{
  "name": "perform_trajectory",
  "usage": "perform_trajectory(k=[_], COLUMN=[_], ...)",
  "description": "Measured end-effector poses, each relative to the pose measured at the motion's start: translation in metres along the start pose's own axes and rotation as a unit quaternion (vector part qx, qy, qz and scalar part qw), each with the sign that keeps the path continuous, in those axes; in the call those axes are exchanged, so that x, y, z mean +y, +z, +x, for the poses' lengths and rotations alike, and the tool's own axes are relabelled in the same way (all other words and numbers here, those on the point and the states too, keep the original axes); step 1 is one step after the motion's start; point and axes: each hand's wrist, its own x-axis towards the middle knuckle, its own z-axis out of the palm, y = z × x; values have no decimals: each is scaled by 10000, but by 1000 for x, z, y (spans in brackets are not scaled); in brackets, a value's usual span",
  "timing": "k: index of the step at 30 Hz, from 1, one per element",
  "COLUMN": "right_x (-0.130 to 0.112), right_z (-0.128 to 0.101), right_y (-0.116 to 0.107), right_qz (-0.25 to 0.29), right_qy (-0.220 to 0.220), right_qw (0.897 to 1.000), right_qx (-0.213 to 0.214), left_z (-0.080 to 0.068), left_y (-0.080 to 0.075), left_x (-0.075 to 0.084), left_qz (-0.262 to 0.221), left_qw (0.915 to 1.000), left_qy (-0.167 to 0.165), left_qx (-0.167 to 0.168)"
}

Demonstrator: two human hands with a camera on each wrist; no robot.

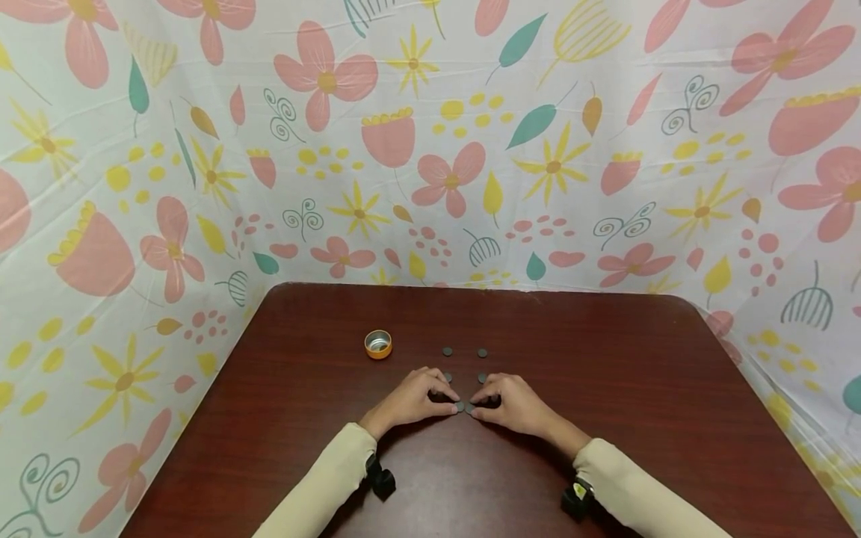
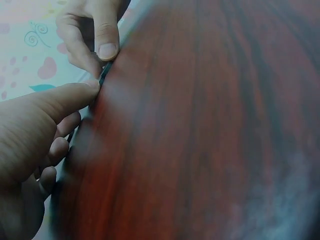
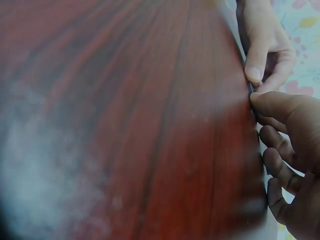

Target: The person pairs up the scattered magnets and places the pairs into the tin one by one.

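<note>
Two small dark grey discs lie edge to edge on the table, the left disc and the right disc. My left hand pinches the left one between thumb and index finger. Facing it, my right hand pinches the right one in the same way. In both wrist views the thumbs come close together, low over the tabletop, and only a thin dark edge of the discs shows. Just beyond the fingertips are another disc on the left and one on the right, both partly covered by the hands.
Farther back lie two more discs, one left and one right. A small round orange tin stands open beyond my left hand, something dark inside. The brown wooden table meets a flower-printed cloth at its back edge.
</note>
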Motion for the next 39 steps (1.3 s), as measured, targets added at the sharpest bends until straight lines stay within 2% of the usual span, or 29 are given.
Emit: perform_trajectory(k=[20, 30, 35, 39], right_x=[-2, -3, -4, -5], right_z=[2, 3, 5, 7], right_y=[1, -1, -4, -6], right_qz=[-101, -98, -119, -96], right_qy=[155, 119, 124, 69], right_qw=[9998, 9998, 9997, 9998], right_qx=[-62, -111, -167, -140], left_z=[-2, -4, -8, -14], left_y=[-3, -6, -14, -30], left_x=[-3, -1, -2, -6], left_qz=[-75, -113, -173, -108], left_qw=[9999, 9999, 9995, 9988], left_qy=[122, 75, 245, 346], left_qx=[19, -52, -44, 317])
